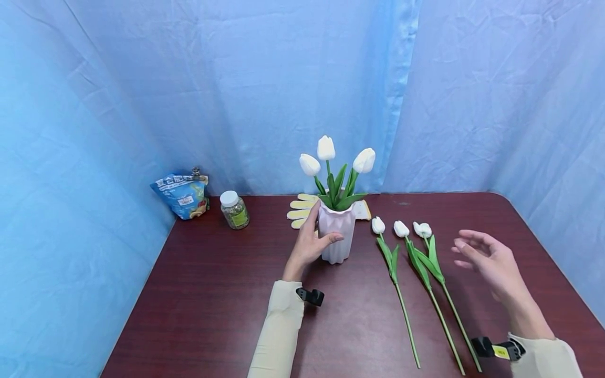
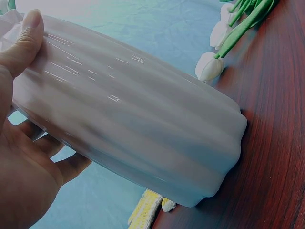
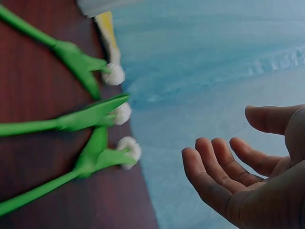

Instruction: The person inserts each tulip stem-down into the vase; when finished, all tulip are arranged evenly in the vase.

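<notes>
A pale, fluted vase (image 1: 338, 239) stands upright on the table with three white tulips (image 1: 326, 149) in it. My left hand (image 1: 306, 244) grips its left side, thumb across the front; in the left wrist view, the thumb lies along the glossy vase (image 2: 138, 105) and the fingers reach round behind. To its right lie three loose white tulips with green stems: a left one (image 1: 395, 270), a middle one (image 1: 421, 268) and a right one (image 1: 439, 273). Just right of these my right hand (image 1: 493, 265) hovers, fingers loosely bent, holding nothing.
Behind the vase lies a yellow and white glove (image 1: 302, 207). A jar with a white lid (image 1: 235, 211) and a clipped blue bag (image 1: 184, 197) stand at the back left. Blue curtains (image 1: 283, 94) hang along the back and sides of the dark red table (image 1: 212, 304).
</notes>
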Demonstrator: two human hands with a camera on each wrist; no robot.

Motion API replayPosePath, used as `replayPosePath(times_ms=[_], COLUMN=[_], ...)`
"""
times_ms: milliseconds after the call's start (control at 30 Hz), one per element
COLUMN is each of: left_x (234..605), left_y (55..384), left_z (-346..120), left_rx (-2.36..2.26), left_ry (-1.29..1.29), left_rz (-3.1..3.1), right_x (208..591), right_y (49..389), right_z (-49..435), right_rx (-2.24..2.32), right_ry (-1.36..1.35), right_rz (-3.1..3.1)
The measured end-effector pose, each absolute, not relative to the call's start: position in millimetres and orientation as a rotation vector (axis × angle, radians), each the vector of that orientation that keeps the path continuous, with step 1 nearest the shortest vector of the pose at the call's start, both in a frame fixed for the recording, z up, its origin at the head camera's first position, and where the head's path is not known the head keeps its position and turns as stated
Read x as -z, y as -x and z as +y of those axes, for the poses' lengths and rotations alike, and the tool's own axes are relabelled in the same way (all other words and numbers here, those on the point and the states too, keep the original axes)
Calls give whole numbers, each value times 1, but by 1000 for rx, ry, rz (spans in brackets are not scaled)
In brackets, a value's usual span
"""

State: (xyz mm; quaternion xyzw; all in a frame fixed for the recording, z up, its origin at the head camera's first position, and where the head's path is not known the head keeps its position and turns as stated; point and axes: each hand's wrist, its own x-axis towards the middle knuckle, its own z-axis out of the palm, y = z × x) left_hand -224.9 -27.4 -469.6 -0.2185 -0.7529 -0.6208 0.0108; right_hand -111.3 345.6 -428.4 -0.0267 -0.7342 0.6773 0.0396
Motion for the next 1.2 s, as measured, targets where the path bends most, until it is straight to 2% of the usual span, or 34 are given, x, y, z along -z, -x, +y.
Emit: replayPosePath(times_ms=[633,867,1200], left_x=[468,468,468], left_y=[223,223,224], left_z=[-27,-28,-27], left_rx=[1933,1928,1933], left_ry=[655,646,639], left_rz=[-2383,-2390,-2395], right_x=[483,487,487], right_y=[88,86,87], right_z=[356,354,349], right_rx=[-1727,-1561,-1385], right_ry=[326,441,433], right_rz=[-2729,-2948,-3122])
